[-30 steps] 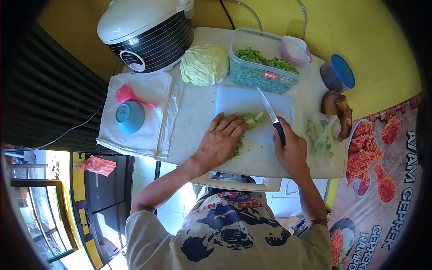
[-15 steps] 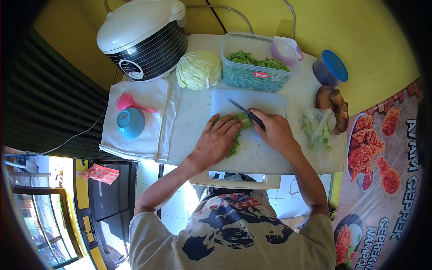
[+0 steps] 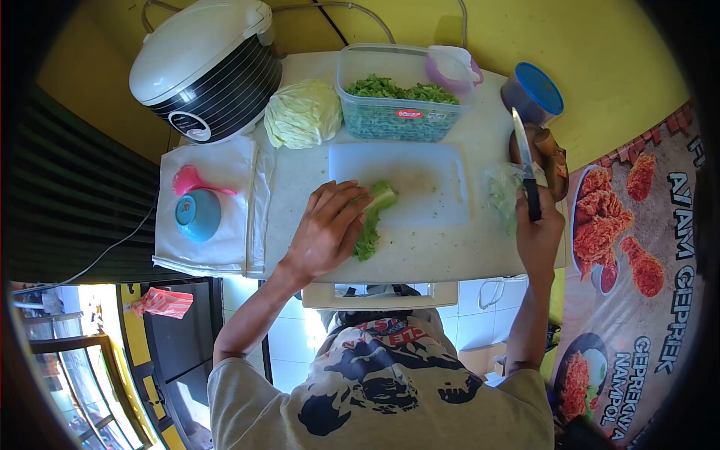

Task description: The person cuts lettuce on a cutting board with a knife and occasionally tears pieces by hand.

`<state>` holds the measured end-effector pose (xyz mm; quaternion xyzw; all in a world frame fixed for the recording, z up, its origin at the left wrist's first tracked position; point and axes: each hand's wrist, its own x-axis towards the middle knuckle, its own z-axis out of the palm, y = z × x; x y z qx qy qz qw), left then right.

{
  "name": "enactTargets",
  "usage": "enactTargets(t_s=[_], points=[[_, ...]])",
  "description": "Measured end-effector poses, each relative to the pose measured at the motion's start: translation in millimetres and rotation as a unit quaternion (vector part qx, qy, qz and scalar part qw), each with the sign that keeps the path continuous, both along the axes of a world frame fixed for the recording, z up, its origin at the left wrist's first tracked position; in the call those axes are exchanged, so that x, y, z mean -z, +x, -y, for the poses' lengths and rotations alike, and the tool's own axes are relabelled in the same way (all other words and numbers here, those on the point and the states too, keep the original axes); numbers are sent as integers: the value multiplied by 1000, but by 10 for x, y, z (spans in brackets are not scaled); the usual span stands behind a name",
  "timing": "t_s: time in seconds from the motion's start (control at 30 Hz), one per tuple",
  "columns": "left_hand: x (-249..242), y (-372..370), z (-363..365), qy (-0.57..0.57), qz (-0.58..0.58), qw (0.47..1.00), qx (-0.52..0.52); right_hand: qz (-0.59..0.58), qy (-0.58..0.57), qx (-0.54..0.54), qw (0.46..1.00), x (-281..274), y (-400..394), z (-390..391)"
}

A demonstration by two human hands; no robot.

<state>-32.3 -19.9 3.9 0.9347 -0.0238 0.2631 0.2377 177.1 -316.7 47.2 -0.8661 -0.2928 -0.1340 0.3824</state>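
Observation:
A strip of green lettuce [image 3: 382,196] lies across the left part of the white cutting board [image 3: 420,176] and hangs past its near edge. My left hand [image 3: 328,229] is closed over this lettuce, fingers bent and close together. Over at the right side of the table, my right hand [image 3: 540,229] grips a kitchen knife [image 3: 525,146] by its black handle, blade pointing away from me. Just beside and partly behind that hand is a clear plastic bag [image 3: 501,196] with green pieces in it.
Behind the board stand a cabbage [image 3: 304,114] and a clear tub [image 3: 405,124] of cut lettuce. A rice cooker [image 3: 206,71] is back left. A blue bowl [image 3: 198,215] and pink ladle [image 3: 191,180] rest on white sheets. A blue-lidded container [image 3: 532,94] stands back right.
My right hand has carried the knife from the board to the right, beside the plastic bag. My left hand stays at the lettuce, its fingers more bent. The camera view has shifted slightly.

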Motion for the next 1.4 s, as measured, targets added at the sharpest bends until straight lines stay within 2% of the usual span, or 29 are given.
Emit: enactTargets(t_s=[0.13, 0.23, 0.33, 0.43, 0.53, 0.63, 0.73, 0.83, 1.1, 1.4], points=[[54, 11, -9, 14, 13, 1000, 12, 3, 12, 66, 998, 41, 96, 257], [88, 15, -15, 29, 4, 1000, 11, -35, -84, 102, 991, 98, 101, 372], [145, 13, -10, 30, -19, 999, 8, -64, -126, 63, 988, 196, 133, 437], [179, -7, -28, 44, -29, 999, 1, -78, -74, 83, 991, 3, 24, 373], [170, -34, -31, 62, -42, 997, -3, -71, 32, 45, 996, -138, -93, 300], [160, -36, -9, 65, -50, 997, -4, -70, 31, -46, 996, -136, -314, 114], [174, -2, 47, 72, -57, 996, -5, -122, -54, -175, 976, 60, -605, -204], [217, 26, 123, 95, -95, 991, -21, -121, -100, -223, 962, 318, -767, -416], [248, 18, 189, 113, -124, 985, -45, -52, -137, -260, 954, 573, -910, -519], [242, 24, 176, 97, -132, 986, -44, -32, -163, -264, 950, 580, -876, -442]])
